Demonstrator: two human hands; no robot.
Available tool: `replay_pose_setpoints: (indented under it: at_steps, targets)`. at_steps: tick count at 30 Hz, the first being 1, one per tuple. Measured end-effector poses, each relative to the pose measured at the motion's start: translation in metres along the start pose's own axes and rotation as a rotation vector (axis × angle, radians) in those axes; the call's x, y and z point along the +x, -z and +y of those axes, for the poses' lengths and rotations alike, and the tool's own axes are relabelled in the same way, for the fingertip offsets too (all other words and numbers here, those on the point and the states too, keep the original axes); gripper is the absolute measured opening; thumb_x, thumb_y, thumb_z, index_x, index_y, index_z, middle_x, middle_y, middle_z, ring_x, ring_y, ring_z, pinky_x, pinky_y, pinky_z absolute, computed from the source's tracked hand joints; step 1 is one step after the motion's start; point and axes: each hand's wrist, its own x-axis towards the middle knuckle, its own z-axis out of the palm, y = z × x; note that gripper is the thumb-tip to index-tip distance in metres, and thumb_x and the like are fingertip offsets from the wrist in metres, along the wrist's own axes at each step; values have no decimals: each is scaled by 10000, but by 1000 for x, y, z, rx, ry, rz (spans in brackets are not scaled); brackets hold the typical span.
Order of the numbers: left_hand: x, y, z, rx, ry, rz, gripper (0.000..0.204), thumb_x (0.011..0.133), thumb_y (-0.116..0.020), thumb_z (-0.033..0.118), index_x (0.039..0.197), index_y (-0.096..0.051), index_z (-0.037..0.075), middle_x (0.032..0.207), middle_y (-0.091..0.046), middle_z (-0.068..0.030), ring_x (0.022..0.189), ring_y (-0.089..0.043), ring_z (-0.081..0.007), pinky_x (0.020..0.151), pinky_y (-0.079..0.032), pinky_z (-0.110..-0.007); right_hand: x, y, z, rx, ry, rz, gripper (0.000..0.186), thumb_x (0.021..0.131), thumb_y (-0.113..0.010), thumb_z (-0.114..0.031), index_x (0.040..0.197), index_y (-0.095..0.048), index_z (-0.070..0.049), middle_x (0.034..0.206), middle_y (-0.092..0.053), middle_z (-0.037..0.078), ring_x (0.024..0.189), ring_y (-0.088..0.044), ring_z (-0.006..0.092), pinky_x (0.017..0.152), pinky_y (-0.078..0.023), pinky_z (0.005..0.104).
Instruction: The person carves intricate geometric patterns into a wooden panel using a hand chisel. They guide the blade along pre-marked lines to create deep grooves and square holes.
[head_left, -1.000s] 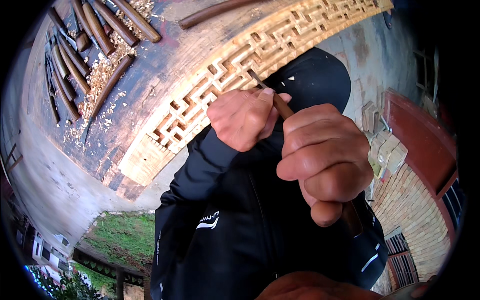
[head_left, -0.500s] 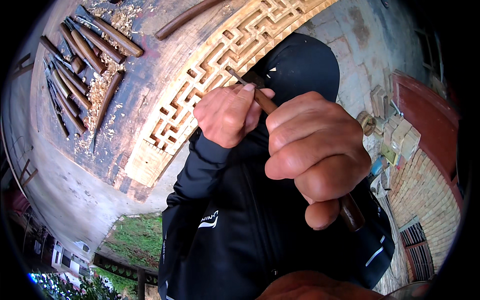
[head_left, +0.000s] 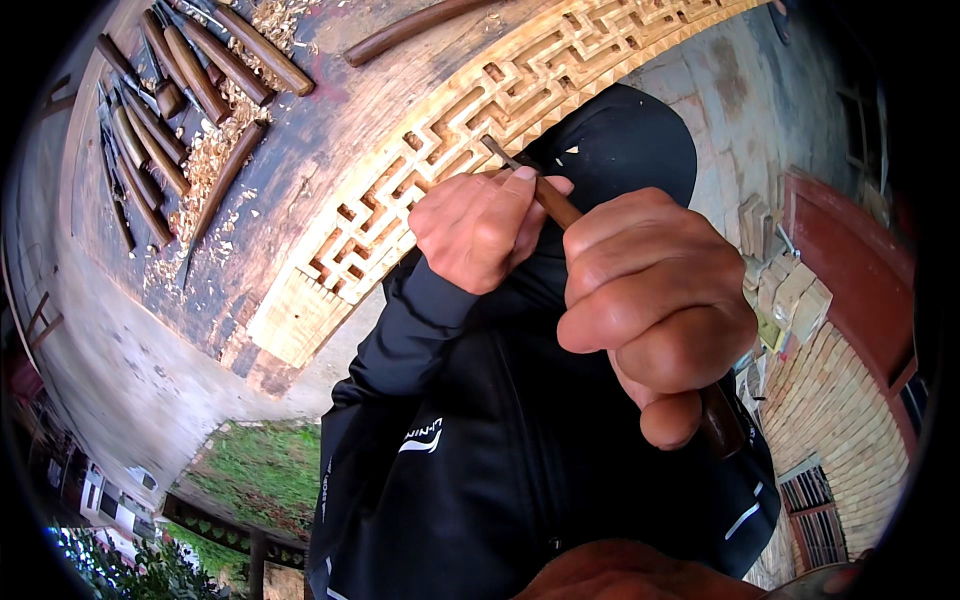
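Note:
A wood chisel (head_left: 557, 203) with a brown wooden handle slants from upper left to lower right, gripped by both hands. My left hand (head_left: 472, 228) is closed round its front part, the thumb pressed close to the metal blade. My right hand (head_left: 655, 290) wraps in a fist round the handle, whose butt sticks out below. The blade's tip lies over a long pale board (head_left: 285, 328) carved with a maze-like lattice; whether it touches the wood I cannot tell. My left hand is beside the board's near edge and hides a little of it.
On the dark wooden bench (head_left: 330, 130) at left lie several wood-handled carving tools (head_left: 195, 75) among wood shavings (head_left: 207, 172). A curved brown handle (head_left: 415, 30) lies beyond the board. My dark-clad knee (head_left: 640, 140) is just under the board's near edge. Stacked bricks (head_left: 795, 300) stand at right.
The whole view has shifted, so bench, board and hands all appear farther right. Against the board, hands and chisel have hardly moved, and both grips are the same.

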Motion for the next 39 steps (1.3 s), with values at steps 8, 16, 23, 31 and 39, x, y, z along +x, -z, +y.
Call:
replay_pose_setpoints:
  at_steps: [8, 16, 23, 31, 39]
  targets:
    - [-2, 0, 4, 121, 39, 73, 446, 830, -820, -107, 1244, -663, -57, 767, -730, -96, 618, -732, -245, 544, -559, -338, 15, -14, 11, -20, -14, 75, 540, 1159, -584, -435, 791, -517, -46, 662, -642, 98, 412, -502, 160, 365, -372, 314]
    - [-19, -14, -14, 62, 74, 223, 320, 828, -839, -91, 1119, -708, -72, 746, -716, -115, 604, -727, -260, 544, -557, -340, 21, -35, 23, -92, -33, 190, 465, 1155, -579, -312, 777, -516, -49, 660, -608, 70, 449, -504, 156, 400, -399, 311]
    - [-5, 4, 4, -21, -6, 63, 496, 838, -975, 81, 1203, -652, -13, 736, -708, -87, 633, -757, -278, 536, -577, -355, 4, -22, -2, -81, 0, -24, 517, 1049, -697, -277, 661, -453, -36, 667, -598, 111, 443, -483, 204, 421, -340, 338]
    - [-2, -1, -1, -5, -48, 153, 475, 825, -964, 69, 1168, -647, -19, 697, -656, -54, 562, -672, -204, 486, -489, -310, 7, -17, -10, -111, -67, -128, 585, 1164, -547, -481, 758, -482, -65, 670, -665, 98, 439, -539, 174, 407, -399, 317]
    - [4, 0, 4, 15, -9, 154, 449, 832, -948, 38, 1164, -651, -24, 713, -671, -59, 592, -702, -216, 514, -534, -316, 8, -27, 2, -73, 10, -16, 555, 1068, -683, -330, 656, -431, -56, 642, -564, 85, 432, -446, 183, 405, -294, 318]
